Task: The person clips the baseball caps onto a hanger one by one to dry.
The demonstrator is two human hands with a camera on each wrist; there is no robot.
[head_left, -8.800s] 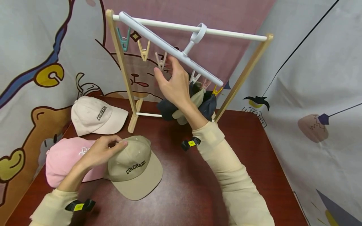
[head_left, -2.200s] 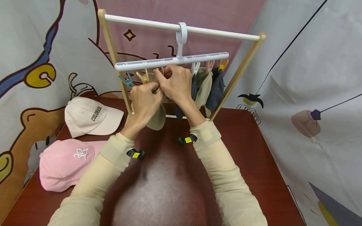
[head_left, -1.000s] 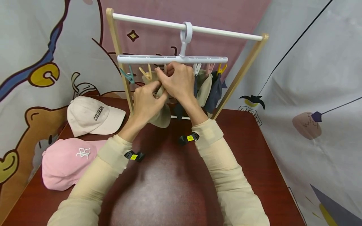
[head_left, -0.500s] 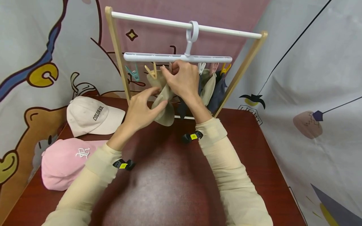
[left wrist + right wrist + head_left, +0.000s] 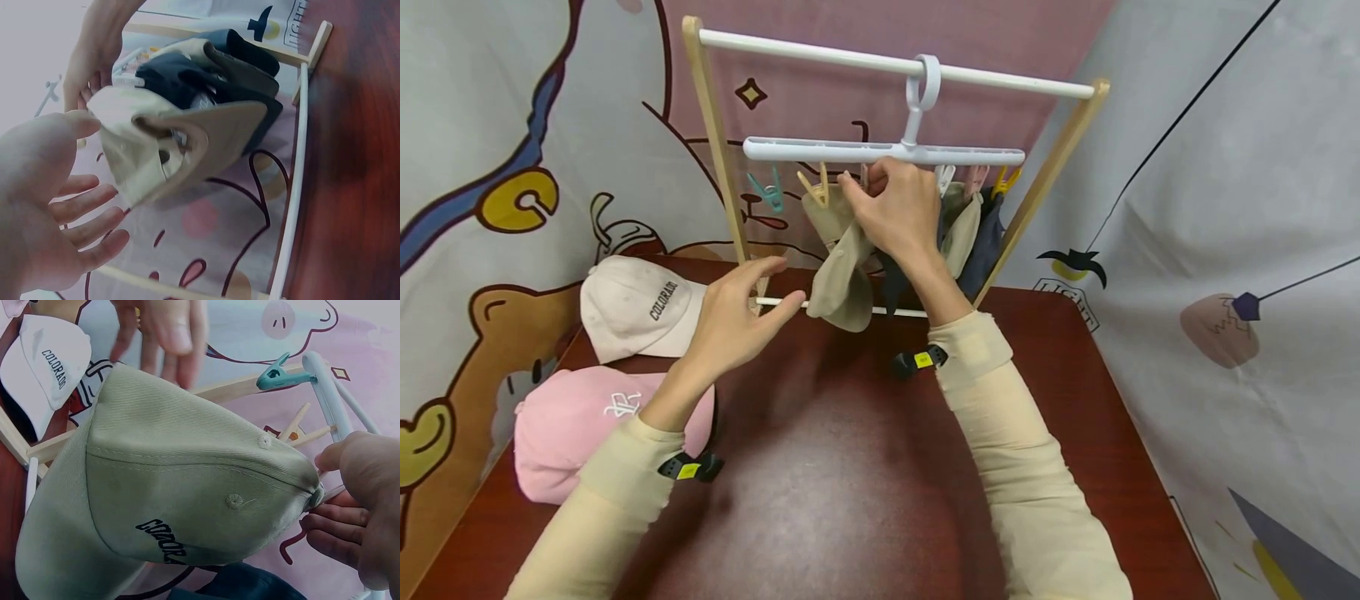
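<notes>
A khaki baseball cap (image 5: 838,279) hangs by its crown below the white hanger (image 5: 820,151), its brim downward; "COLORADO" lettering partly shows on the cap in the right wrist view. At its top, my right hand (image 5: 898,204) pinches a pale clothespin (image 5: 864,177), mostly hidden by the fingers. My left hand (image 5: 730,321) is apart from the cap, to its left, fingers spread and holding nothing. A cream clothespin (image 5: 817,187) and a teal clothespin (image 5: 767,190) hang on the left. Dark and khaki caps (image 5: 981,246) hang from white, pink and yellow clothespins on the right.
The hanger hooks over the white rail (image 5: 820,54) of a wooden-sided rack (image 5: 715,142) on the red-brown table (image 5: 850,467). At left lie a cream cap (image 5: 632,304) and a pink cap (image 5: 568,425). A printed cloth (image 5: 1210,208) stands behind.
The khaki cap went from the table to the hanger, held by both hands. The left hand has since let go and drawn back left and down; the hanger has slid slightly right.
</notes>
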